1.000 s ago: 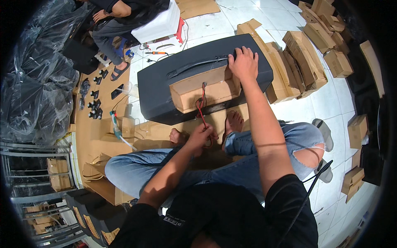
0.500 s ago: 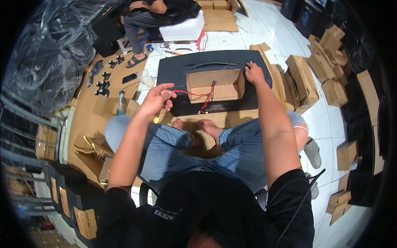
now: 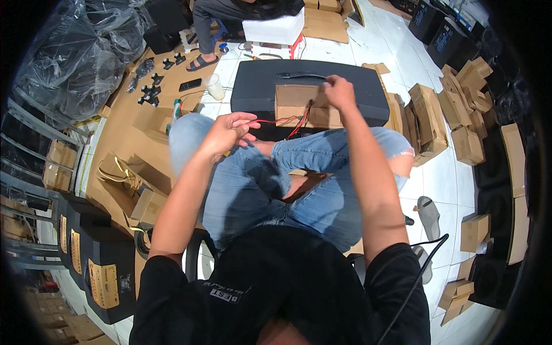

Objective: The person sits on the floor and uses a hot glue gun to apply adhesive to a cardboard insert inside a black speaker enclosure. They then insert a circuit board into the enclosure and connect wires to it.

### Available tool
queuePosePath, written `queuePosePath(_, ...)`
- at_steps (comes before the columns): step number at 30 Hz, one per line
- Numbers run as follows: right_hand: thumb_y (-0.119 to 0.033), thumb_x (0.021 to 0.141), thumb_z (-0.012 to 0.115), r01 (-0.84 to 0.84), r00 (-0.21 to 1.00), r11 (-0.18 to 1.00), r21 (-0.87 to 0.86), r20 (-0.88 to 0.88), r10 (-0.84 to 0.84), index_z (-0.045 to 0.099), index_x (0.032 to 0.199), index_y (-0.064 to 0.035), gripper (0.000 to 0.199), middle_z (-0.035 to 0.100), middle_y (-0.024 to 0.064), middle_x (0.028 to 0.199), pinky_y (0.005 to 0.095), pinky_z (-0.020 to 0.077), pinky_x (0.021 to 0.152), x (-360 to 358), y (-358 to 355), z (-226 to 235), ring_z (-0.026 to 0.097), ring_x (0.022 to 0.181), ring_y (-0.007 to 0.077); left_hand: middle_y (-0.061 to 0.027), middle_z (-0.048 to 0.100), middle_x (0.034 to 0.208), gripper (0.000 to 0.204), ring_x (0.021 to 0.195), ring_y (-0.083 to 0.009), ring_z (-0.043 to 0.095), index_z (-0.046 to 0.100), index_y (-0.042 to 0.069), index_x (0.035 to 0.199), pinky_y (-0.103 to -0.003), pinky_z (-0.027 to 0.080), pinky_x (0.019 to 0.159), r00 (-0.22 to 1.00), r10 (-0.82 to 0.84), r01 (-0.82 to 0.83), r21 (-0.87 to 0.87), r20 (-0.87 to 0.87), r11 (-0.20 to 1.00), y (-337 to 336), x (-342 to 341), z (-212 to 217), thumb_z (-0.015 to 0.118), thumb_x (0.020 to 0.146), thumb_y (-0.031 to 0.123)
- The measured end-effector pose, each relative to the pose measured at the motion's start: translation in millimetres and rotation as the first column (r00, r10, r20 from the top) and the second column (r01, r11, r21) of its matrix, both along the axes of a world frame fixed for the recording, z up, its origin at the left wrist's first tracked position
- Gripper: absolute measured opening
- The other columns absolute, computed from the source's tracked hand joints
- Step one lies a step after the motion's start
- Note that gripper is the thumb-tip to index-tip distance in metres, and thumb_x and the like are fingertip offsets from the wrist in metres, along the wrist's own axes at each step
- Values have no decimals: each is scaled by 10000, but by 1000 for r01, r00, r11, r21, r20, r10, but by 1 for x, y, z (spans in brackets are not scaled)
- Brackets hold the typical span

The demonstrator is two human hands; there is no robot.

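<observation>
I sit with a black speaker cabinet (image 3: 259, 86) lying in front of my knees, a brown cardboard box (image 3: 299, 103) on top of it. My left hand (image 3: 230, 131) pinches the end of a red and black wire (image 3: 276, 121) that runs out of the box, pulling it taut to the left. My right hand (image 3: 338, 92) presses on the box's upper right corner. A black strap handle (image 3: 299, 75) lies on the cabinet just behind the box.
Several cardboard boxes (image 3: 460, 115) lie scattered on the white tiles at the right. Cardboard sheets (image 3: 126, 132) with small black parts (image 3: 149, 92) cover the floor at the left. Black cabinets (image 3: 98, 259) stand at lower left. Another person (image 3: 230, 11) sits beyond the cabinet by a white block (image 3: 276, 29).
My left hand rose from between my knees up to the left, drawing the red wire out of the box. My right hand stayed on the box. My head tilted forward.
</observation>
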State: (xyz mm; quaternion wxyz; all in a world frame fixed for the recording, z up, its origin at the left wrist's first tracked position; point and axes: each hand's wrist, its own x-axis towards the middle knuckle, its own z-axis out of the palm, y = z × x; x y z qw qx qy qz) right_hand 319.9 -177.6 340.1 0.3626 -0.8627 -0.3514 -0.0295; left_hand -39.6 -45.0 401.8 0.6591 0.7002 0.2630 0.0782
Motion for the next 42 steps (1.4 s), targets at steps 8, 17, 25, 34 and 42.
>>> queuePosePath(8,-218,1083,482,72,175,908,413,-901,396,693,1136,34,334,744,136,926,333,592,667,-167,-59,-73,728,765,201,-143,728,1218,326,1058,-214,715,637,-16,1303,-322,570,904,984,-147,154,-60,104,986,-74,-2,-54,587,983,-52)
queuePosePath(17,-198,1051,573,365,-148,823,435,-845,513,651,1131,28,252,689,85,790,311,557,613,-170,-104,-105,670,637,190,-141,769,1075,253,1031,-174,729,705,-5,1177,-322,565,928,943,-330,325,-105,-35,940,-105,13,-115,719,926,28)
queuePosePath(25,-189,1069,535,358,-65,860,362,-910,410,627,1099,14,225,660,102,797,330,542,674,-218,-102,-74,664,698,220,-102,743,1080,209,1044,-148,693,716,-18,1119,-310,558,920,986,-85,120,-262,141,958,-51,9,-140,702,981,138)
queuePosePath(34,-177,1078,525,84,400,989,122,-913,79,619,1121,15,218,620,70,732,265,499,592,-239,-53,-30,597,628,140,-100,754,874,362,813,-117,680,743,-20,1054,-314,555,724,974,-165,199,-246,155,949,4,73,-179,698,976,331)
queuePosePath(42,-167,1066,565,382,486,918,102,-868,-106,634,1069,-44,141,573,18,642,213,368,441,-281,-31,-43,479,473,76,-60,753,956,350,808,-115,696,719,15,1124,-278,538,655,965,-156,255,-611,211,749,3,53,-194,681,1007,342)
